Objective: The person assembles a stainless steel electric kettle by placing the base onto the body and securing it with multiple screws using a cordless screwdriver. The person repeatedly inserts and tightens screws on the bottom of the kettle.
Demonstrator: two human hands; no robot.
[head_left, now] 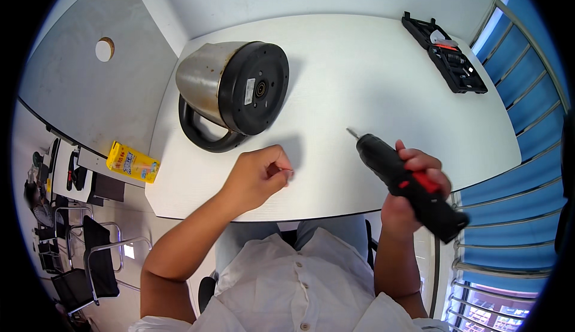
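My right hand [409, 193] is wrapped round a black and red cordless screwdriver [413, 186], held above the right part of the table. Its thin bit points up and to the left, toward the table's middle. Over the front left of the tabletop, my left hand [256, 176] is closed in a pinch; whatever sits between the fingertips is too small to make out. Just beyond that hand an electric kettle [206, 80] lies on its side, its steel body stained brown. The kettle's black base, with a round connector in the centre, faces right, and its black handle faces me.
An opened black tool case [446, 56] with bits lies at the table's [335, 62] back right. On the left edge rests a yellow carton [133, 162]. Metal railings [509, 200] run along the right. Black chairs [99, 254] stand at lower left.
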